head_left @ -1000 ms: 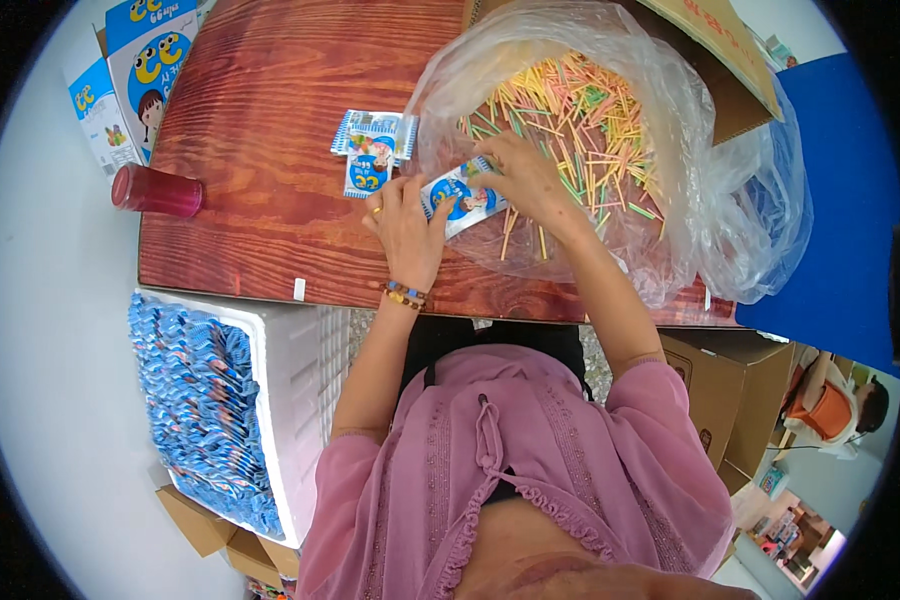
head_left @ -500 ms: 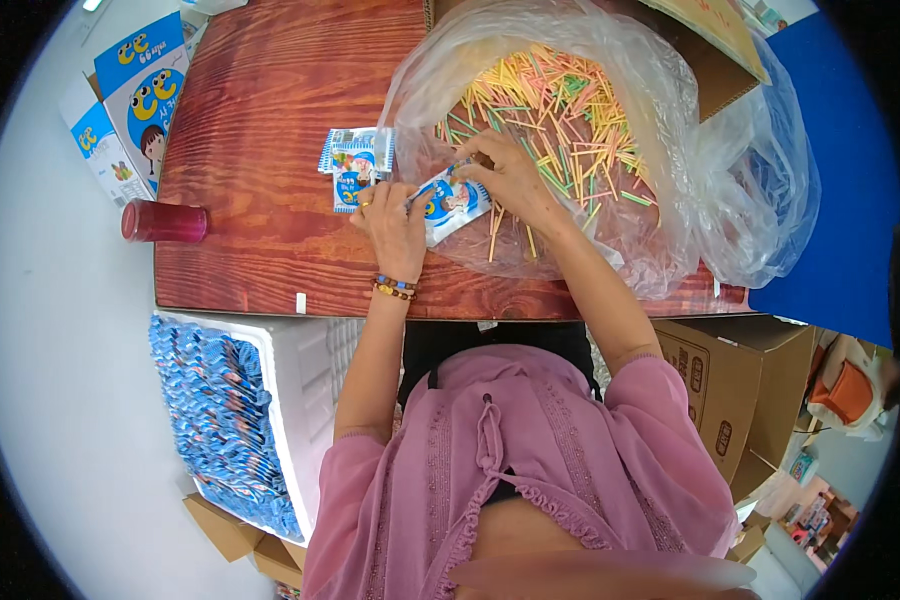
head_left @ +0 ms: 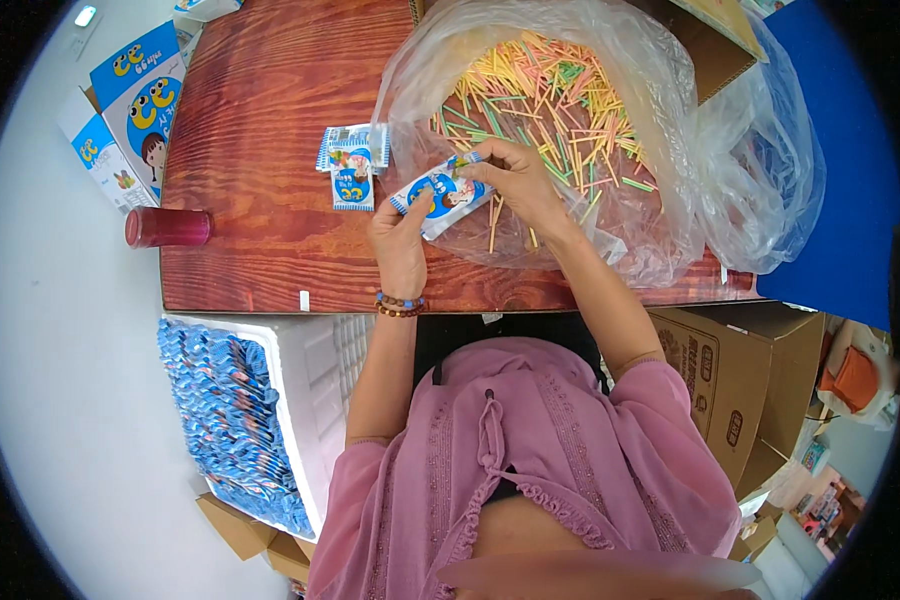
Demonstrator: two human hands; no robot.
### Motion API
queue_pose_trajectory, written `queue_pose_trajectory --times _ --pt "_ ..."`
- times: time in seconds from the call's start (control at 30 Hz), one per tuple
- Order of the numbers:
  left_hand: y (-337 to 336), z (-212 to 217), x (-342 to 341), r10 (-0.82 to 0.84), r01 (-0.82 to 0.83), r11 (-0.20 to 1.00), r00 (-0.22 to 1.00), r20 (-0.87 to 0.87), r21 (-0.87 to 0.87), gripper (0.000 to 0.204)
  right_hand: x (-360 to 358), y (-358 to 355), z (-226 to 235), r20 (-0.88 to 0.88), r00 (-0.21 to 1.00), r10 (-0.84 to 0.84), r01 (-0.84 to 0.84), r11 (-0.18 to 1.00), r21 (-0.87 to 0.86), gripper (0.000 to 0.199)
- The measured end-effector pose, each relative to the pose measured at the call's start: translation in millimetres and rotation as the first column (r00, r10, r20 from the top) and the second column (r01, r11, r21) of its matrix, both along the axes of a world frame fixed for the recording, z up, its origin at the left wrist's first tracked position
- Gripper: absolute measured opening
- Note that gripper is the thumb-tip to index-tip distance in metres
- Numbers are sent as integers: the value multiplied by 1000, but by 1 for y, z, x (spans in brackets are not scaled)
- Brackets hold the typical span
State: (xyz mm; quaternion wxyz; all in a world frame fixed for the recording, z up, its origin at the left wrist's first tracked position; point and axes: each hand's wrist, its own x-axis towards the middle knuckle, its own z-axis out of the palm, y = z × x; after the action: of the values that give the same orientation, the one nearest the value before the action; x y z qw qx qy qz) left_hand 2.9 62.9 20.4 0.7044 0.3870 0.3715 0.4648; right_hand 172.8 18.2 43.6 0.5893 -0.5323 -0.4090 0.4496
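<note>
A blue-and-white packet (head_left: 446,203) with a cartoon print is held slantwise over the near edge of the clear plastic bag. My left hand (head_left: 400,248) grips its left end, thumb on the printed front. The fingers of my right hand (head_left: 518,183) pinch its upper right side, where a blue-striped edge shows; what lies behind those fingers is hidden. Just left of the bag, similar small packets (head_left: 352,188) overlap on the table. Beyond my hands, the open plastic bag (head_left: 410,85) holds many thin pink, yellow and green sticks (head_left: 560,95).
A pink-red jar (head_left: 168,227) lies at the left edge of the wooden table (head_left: 260,130), near a printed blue-and-white box (head_left: 150,100). Below stands a white foam box (head_left: 295,430) full of blue packets. Cardboard boxes (head_left: 750,380) are at the right.
The packet has been raised and turned, so its printed front shows more. My left hand has shifted slightly right, its thumb now on the front; my right hand has moved a little right.
</note>
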Motion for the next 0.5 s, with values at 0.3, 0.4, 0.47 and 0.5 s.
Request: queue_pose_trajectory --times 0.3,0.4,0.47,0.5 --pt "-10 5 0 29 -26 997 999 -36 71 17 -4 -11 -6 22 1000 12 -12 1000 -9 8" --pt "-12 3 1 62 -62 997 998 -2 44 17 -3 -15 -1 70 997 15 -12 999 -45 9" --pt "-13 3 1 59 -59 998 998 -1 26 16 -3 -16 -1 89 996 29 -22 997 -79 9" --pt "-14 3 0 56 -56 998 998 1 8 15 -3 -15 -3 76 997 22 -17 998 -64 10"
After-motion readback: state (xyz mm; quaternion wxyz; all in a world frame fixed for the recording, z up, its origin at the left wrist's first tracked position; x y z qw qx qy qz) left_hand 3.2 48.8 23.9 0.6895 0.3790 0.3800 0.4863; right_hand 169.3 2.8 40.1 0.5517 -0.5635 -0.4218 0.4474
